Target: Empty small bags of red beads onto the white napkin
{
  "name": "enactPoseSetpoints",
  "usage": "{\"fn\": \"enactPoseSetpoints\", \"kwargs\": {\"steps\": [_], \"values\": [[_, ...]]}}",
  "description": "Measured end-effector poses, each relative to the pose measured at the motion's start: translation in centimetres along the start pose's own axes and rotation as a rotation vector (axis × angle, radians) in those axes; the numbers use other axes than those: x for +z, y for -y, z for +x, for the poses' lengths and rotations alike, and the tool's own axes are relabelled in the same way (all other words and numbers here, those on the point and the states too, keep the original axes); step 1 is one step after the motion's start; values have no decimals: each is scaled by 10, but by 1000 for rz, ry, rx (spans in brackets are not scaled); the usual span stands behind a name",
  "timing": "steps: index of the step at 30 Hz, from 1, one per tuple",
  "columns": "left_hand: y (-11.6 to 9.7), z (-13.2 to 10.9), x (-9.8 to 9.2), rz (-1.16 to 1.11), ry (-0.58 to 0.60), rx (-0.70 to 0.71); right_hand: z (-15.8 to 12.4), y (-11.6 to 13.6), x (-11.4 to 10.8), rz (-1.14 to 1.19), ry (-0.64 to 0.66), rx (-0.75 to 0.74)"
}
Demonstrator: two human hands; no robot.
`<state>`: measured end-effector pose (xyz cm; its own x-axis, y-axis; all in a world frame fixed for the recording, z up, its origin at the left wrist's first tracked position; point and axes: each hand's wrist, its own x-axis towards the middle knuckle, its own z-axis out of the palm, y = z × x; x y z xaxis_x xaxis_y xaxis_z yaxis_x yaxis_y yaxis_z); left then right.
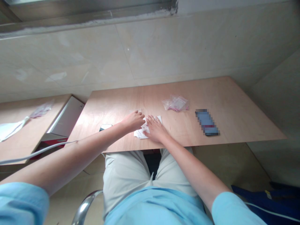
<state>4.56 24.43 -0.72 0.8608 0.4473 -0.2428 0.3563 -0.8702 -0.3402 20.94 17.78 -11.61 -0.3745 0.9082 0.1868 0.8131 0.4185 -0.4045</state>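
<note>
My right hand (pixel 154 128) lies, fingers apart, over a rumpled white sheet (pixel 139 134), hiding part of it; my left hand (pixel 135 121) curls alongside (gripping something? I can't tell).

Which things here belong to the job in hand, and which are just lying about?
In hand:
- white cloth or paper, right hand resting on it, left hand close by

Apparently lying about:
- clear bags with pink contents, untouched, possibly related
- phone-like device
- small object beyond left forearm
</note>
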Motion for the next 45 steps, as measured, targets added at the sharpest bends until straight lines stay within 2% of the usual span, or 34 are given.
{"fn": "enactPoseSetpoints", "kwargs": {"steps": [7, 13, 27, 40, 45], "values": [[0, -1, 0, -5, -13, -29, -1, 3, -8, 24, 1, 8], [1, -4, -7, -3, -2, 2, 1, 5, -6, -1, 23, 8], [-1, -10, -7, 18, -37, 8, -1, 8, -9, 21, 4, 9], [-1, -2, -15, 11, 32, 16, 0, 2, -4, 10, 2, 3], [-2, -1, -21, -18, 8, -1, 0, 1, -4, 14, -2, 9]]}}
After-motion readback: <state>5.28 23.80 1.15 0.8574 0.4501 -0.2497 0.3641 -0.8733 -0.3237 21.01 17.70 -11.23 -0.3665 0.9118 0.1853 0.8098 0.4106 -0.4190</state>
